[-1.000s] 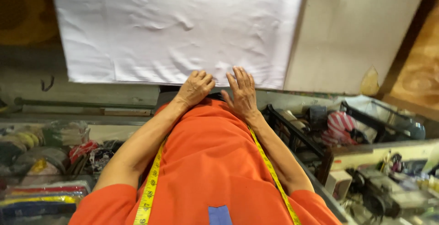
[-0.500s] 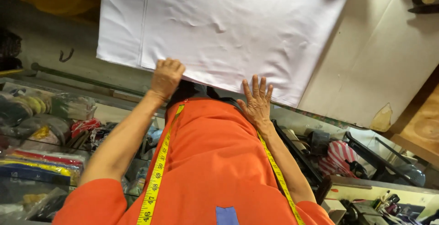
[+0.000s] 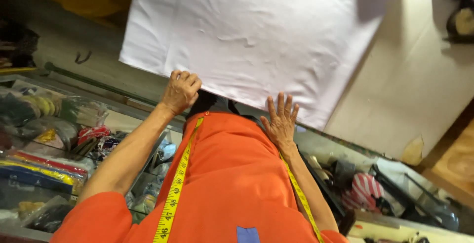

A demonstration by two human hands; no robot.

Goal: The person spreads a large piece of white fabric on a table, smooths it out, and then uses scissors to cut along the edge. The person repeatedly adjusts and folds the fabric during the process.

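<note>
Head view is looking down at a big white cloth (image 3: 256, 36) lying flat on the bench (image 3: 410, 90), with its near edge reaching the bench's near edge. The left hand (image 3: 180, 91) is curling into a loose fist and gripping that near edge of the cloth. The right hand (image 3: 280, 119) is staying wide open, fingers spread, pressing flat just under the same edge. A yellow measuring tape (image 3: 174, 193) is hanging over the orange shirt (image 3: 232, 184).
</note>
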